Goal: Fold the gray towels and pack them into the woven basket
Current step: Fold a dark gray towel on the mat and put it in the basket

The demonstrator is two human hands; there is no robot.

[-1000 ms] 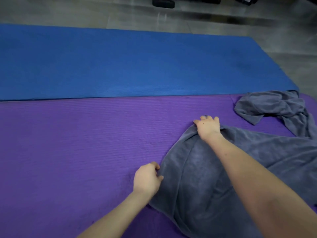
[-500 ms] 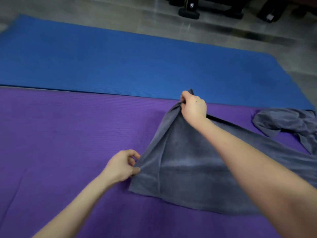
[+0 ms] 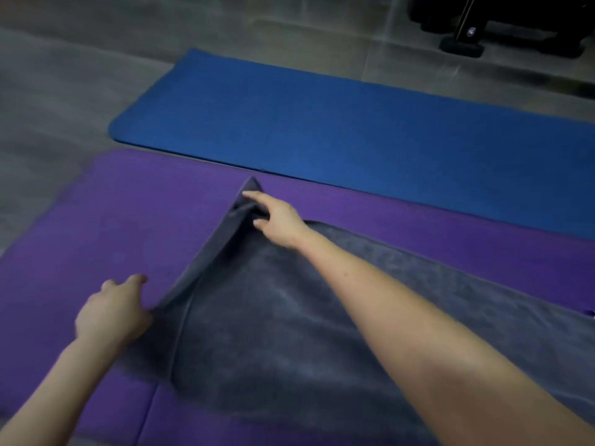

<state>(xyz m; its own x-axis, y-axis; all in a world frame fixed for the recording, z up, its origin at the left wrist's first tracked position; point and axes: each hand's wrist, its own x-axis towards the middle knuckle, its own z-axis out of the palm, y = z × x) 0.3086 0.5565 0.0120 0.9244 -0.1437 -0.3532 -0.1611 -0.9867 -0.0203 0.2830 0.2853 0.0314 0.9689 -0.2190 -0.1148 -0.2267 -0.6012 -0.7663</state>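
Gray towel (image 3: 289, 333) judged soft, limp; pinched near corner by left hand (image 3: 111, 312), far corner by right hand (image 3: 280, 222). Corner holds advised.

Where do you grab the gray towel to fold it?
Take the towel by the two corners of its left edge: the far one at the right hand, the near one at the left hand. Come from the left: that edge stands up off the mat, while the rest lies flat.

Gray towel (image 3: 273, 333) (rumpled) on purple mat (image 3: 145, 220)
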